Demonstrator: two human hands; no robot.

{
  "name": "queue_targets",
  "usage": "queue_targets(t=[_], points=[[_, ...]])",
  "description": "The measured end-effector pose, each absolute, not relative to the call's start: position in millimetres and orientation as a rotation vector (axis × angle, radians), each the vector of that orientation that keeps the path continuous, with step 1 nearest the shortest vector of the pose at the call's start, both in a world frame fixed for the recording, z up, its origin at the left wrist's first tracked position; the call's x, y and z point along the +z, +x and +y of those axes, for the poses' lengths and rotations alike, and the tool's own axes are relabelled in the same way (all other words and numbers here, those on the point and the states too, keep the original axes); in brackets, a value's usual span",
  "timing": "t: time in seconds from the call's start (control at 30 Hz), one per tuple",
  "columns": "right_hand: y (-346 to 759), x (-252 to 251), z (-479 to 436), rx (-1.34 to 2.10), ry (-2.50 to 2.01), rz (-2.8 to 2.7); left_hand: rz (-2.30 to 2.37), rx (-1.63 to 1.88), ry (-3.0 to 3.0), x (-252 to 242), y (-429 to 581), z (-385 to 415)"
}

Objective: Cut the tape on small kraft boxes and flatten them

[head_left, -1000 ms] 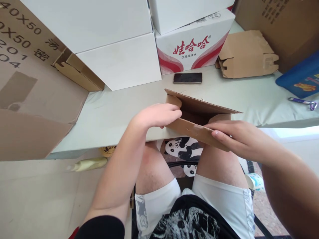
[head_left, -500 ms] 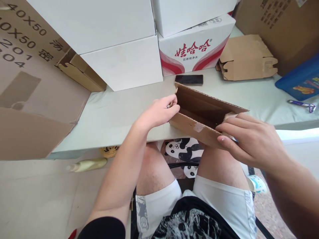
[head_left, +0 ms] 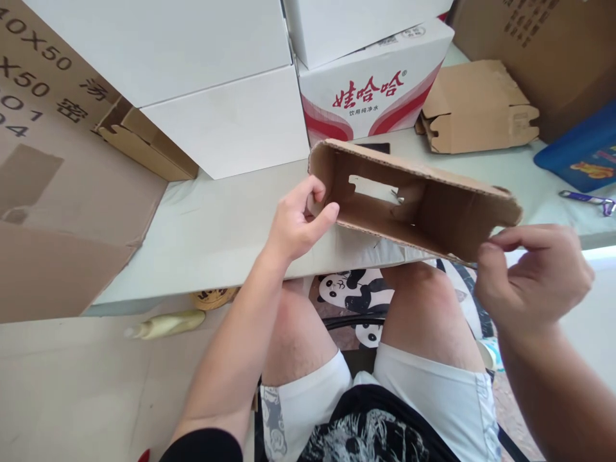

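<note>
A narrow brown cardboard box (head_left: 452, 212) is held up over the table's front edge, its open side facing me. Through a slot-shaped gap in its far side the pale tablecloth shows. My left hand (head_left: 303, 215) pinches the box's left end between thumb and fingers. At the right end, my right hand (head_left: 534, 273) grips the lower corner near a notch in the cardboard. Behind the box, a dark phone (head_left: 380, 147) lies on the cloth, mostly hidden.
White boxes (head_left: 231, 122) and a red-and-white carton (head_left: 370, 96) stand at the back of the table (head_left: 192, 244). Flattened cardboard (head_left: 481, 109), a blue package (head_left: 582, 154) and a purple tool (head_left: 584, 200) lie right. A large carton (head_left: 77, 212) stands left.
The box has tipped so that its opening faces me and the slot shows. My right hand has moved right, from inside the box's end to its outer corner.
</note>
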State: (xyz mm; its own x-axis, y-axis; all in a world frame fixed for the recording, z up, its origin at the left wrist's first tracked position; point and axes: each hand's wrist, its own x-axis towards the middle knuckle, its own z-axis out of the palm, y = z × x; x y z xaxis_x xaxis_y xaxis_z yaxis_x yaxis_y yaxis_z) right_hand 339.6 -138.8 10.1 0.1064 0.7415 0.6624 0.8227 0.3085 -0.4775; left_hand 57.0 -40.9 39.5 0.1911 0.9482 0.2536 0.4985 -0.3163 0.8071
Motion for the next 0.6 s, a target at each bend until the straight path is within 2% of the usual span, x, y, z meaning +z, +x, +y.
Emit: queue_targets(t=[0.23, 0.33, 0.47, 0.6], points=[[333.9, -23.6, -139.2, 0.029, -1.521, -1.552, 1.423, 1.287, 1.896, -7.9, 39.5, -62.1], [329.1, -31.6, -132.5, 0.202, -1.537, -1.580, 1.458, 1.339, 1.820, -27.8, 30.5, -77.3], [319.3, -31.2, -122.9, 0.542, -1.520, -1.658, 1.423, 1.254, 1.727, -45.3, 18.2, -93.8], [317.0, -35.5, -121.3, 0.650, -1.577, -1.715, 1.319, 1.115, 1.477, -46.9, 5.7, -103.5]])
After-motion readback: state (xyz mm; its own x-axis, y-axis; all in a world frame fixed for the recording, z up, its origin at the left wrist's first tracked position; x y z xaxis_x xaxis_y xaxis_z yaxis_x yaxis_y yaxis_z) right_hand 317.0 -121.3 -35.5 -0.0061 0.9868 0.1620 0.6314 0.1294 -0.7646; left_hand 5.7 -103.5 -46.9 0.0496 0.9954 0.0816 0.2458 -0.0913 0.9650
